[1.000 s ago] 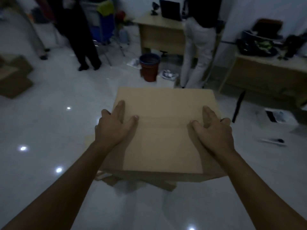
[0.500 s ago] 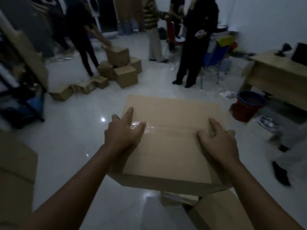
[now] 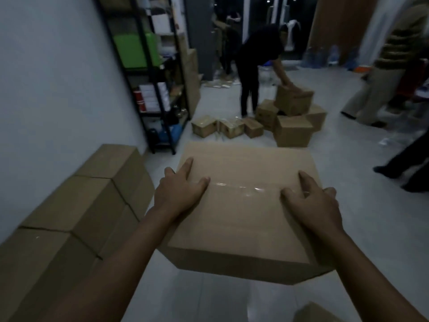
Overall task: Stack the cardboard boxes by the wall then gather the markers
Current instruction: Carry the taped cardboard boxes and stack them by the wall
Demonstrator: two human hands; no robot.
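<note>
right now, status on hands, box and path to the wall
Left hand and right hand gripping the large taped brown cardboard box, carried off the floor. Row of brown cardboard boxes along the wall, left. Nothing between.

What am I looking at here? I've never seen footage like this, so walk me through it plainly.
There is no machine: a person wears a camera on the head, looking forward and down at their own bare arms. The left hand and right hand grip the sides of a large taped cardboard box, carried above the tiled floor. On the left, a row of boxes stands against the wall, beyond it a dark shelf rack. Further off, another person bends over a pile of smaller boxes. No markers show.
</note>
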